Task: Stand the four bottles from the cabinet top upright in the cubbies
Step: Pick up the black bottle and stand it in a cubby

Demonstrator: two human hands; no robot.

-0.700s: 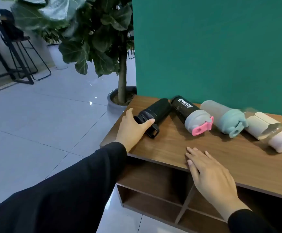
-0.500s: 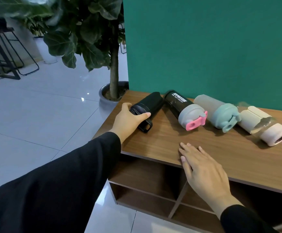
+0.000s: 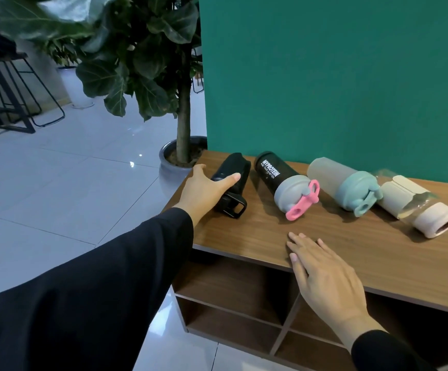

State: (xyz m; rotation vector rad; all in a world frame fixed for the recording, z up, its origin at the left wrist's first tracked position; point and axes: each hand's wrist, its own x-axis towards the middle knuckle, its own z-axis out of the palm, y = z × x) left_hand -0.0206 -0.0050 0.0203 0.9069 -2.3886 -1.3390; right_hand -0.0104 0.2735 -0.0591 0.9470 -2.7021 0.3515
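Note:
Four bottles lie on their sides in a row on the wooden cabinet top [image 3: 351,245]. From left to right they are a black bottle [image 3: 237,167] with a loop handle, a black shaker [image 3: 271,170] with a grey and pink lid, a grey bottle [image 3: 327,175] with a teal lid, and a clear bottle [image 3: 404,194] with a cream sleeve and pink cap. My left hand [image 3: 204,191] clasps the black bottle near its cap, thumb across its top. The bottle still rests on the wood. My right hand [image 3: 324,277] lies flat on the cabinet's front edge, fingers spread. Open cubbies [image 3: 233,285] sit below.
A green wall [image 3: 324,76] rises right behind the bottles. A potted tree [image 3: 182,124] in a grey pot [image 3: 169,167] stands at the cabinet's left end. White tiled floor [image 3: 57,196] stretches left, with a black stool [image 3: 11,89] far back.
My left hand has slid further up the black bottle, and the thumb now lies across its body. My right hand stays flat on the front edge.

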